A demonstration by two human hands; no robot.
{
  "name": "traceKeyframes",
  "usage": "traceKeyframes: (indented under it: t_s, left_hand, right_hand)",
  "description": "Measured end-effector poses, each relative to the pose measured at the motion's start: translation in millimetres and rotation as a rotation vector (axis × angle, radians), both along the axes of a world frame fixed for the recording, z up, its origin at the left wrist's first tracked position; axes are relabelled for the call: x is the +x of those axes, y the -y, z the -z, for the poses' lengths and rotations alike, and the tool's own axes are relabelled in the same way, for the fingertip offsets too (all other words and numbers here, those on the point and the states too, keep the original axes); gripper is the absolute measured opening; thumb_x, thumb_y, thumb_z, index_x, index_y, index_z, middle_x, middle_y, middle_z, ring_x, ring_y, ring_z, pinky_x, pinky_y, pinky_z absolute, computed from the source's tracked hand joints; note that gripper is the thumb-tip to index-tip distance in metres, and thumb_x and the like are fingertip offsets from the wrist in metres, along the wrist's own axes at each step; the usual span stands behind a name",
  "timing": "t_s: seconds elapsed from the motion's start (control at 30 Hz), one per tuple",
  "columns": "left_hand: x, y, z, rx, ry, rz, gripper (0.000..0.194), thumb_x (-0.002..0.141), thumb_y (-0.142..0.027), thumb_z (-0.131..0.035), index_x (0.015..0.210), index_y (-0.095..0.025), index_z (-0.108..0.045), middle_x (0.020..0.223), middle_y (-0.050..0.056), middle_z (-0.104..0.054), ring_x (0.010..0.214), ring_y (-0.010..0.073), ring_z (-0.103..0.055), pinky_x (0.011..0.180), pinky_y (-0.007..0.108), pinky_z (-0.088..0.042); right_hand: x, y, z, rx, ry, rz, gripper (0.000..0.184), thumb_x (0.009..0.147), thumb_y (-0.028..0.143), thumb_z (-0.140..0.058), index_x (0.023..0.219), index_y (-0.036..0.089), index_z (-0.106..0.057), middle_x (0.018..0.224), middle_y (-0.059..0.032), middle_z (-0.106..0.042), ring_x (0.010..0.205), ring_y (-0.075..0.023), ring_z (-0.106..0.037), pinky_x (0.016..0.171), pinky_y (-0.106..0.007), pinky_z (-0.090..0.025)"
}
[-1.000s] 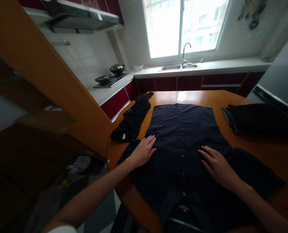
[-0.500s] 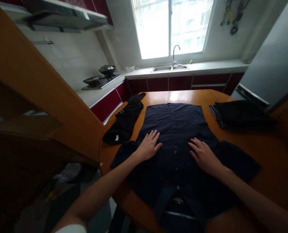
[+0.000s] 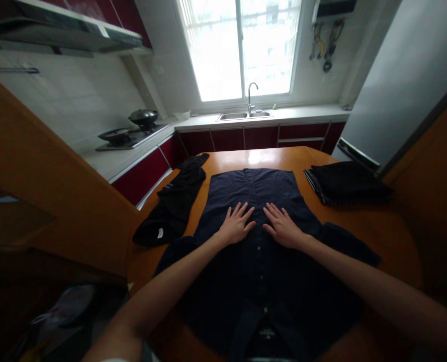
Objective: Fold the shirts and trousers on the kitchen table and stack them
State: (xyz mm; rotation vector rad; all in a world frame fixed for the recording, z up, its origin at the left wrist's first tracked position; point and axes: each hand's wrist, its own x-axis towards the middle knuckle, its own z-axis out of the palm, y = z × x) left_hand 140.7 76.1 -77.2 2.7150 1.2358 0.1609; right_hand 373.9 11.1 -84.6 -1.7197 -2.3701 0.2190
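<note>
A dark navy button-up shirt (image 3: 253, 188) lies spread front side up, its collar toward me and its hem toward the window. Its short sleeves reach out to either side. My left hand (image 3: 237, 224) rests flat on the shirt, just left of the button line, fingers spread. On the other side of that line my right hand (image 3: 282, 226) also lies flat, fingers apart. Only a narrow strip of cloth separates the two hands. Neither hand grips the fabric.
Under the shirt is an orange-brown wooden table (image 3: 227, 160). A crumpled black garment (image 3: 174, 206) with a white tag lies at its left, and folded dark clothes (image 3: 349, 182) at its right. Beyond stand a sink (image 3: 233, 116), a stove (image 3: 136, 137) and a grey fridge (image 3: 374, 95).
Both hands have slid inward over the shirt toward the button line, coming close together. The view has turned to the right.
</note>
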Motion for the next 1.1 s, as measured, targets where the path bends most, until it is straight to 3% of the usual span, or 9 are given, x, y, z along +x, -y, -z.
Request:
traceKeyframes:
  t_s: [0.1,0.27,0.5,0.6,0.67,0.8,0.9,1.1]
  left_hand:
    - [6,-33,5.7,-0.015,-0.020,-0.019,0.066,0.101,-0.065,-0.031,0.159,-0.035,-0.028,0.169,0.003,-0.017,0.155,0.0346,-0.008,0.120,0.065,-0.008]
    - [-16,-99,4.9,-0.038,-0.030,-0.148,0.067,0.101,-0.067,-0.027,0.159,-0.034,-0.029,0.169,0.004,-0.017,0.155,0.0358,-0.008,0.120,0.064,-0.006]
    - [-23,-182,-0.6,-0.029,-0.072,-0.299,0.068,0.101,-0.065,-0.024,0.160,-0.031,-0.029,0.168,0.007,-0.018,0.154,0.0369,-0.012,0.120,0.062,-0.010]
    - [-6,-196,0.4,-0.012,-0.080,-0.306,0.067,0.102,-0.060,-0.022,0.160,-0.027,-0.028,0.168,0.009,-0.019,0.154,0.0379,-0.012,0.119,0.065,-0.012]
    - [11,-194,4.5,0.015,-0.078,-0.260,0.065,0.104,-0.055,-0.021,0.161,-0.024,-0.026,0.168,0.007,-0.018,0.155,0.0338,-0.009,0.121,0.061,-0.010]
    - [40,-187,16.6,0.039,-0.078,-0.115,0.063,0.104,-0.050,-0.023,0.161,-0.023,-0.026,0.169,0.001,-0.016,0.156,0.0245,-0.008,0.125,0.050,-0.009]
    - [45,-198,19.7,0.037,-0.076,-0.109,0.064,0.104,-0.050,-0.022,0.161,-0.022,-0.025,0.168,0.003,-0.016,0.156,0.0245,-0.011,0.125,0.051,-0.011]
    - [43,-243,15.4,0.036,-0.066,-0.152,0.069,0.103,-0.056,-0.022,0.161,-0.019,-0.023,0.168,0.007,-0.017,0.156,0.0261,-0.013,0.124,0.054,-0.013]
  right_hand:
    - [9,-33,1.3,-0.057,0.024,-0.010,0.068,0.102,0.054,-0.033,0.160,0.018,-0.029,0.168,-0.0138,-0.014,0.155,-0.0292,-0.010,0.123,-0.058,-0.010]
    - [48,-80,9.7,-0.031,0.025,0.068,0.078,0.098,0.069,-0.033,0.159,0.021,-0.030,0.168,-0.0146,-0.015,0.155,-0.0326,-0.009,0.121,-0.061,-0.010]
    - [90,-157,7.8,-0.025,0.039,0.173,0.073,0.101,0.062,-0.031,0.159,0.016,-0.031,0.167,-0.0155,-0.021,0.154,-0.0300,-0.015,0.123,-0.054,-0.013]
    - [86,-181,1.9,-0.046,0.064,0.273,0.068,0.103,0.054,-0.031,0.158,0.015,-0.033,0.166,-0.0161,-0.021,0.154,-0.0298,-0.016,0.123,-0.055,-0.013]
    - [73,-188,0.1,-0.004,0.072,0.297,0.065,0.103,0.050,-0.030,0.157,0.014,-0.033,0.167,-0.0160,-0.019,0.155,-0.0298,-0.013,0.122,-0.058,-0.010]
    - [36,-187,5.8,0.054,0.048,0.074,0.065,0.102,0.050,-0.029,0.159,0.017,-0.030,0.168,-0.0099,-0.016,0.156,-0.0251,-0.009,0.123,-0.057,-0.006]
    - [21,-190,11.7,0.005,0.035,0.029,0.069,0.101,0.054,-0.029,0.159,0.017,-0.028,0.168,-0.0097,-0.018,0.155,-0.0244,-0.013,0.123,-0.056,-0.008]
    - [25,-221,13.6,0.009,0.049,0.078,0.069,0.101,0.055,-0.030,0.159,0.019,-0.029,0.168,-0.0107,-0.019,0.155,-0.0252,-0.014,0.123,-0.054,-0.009]
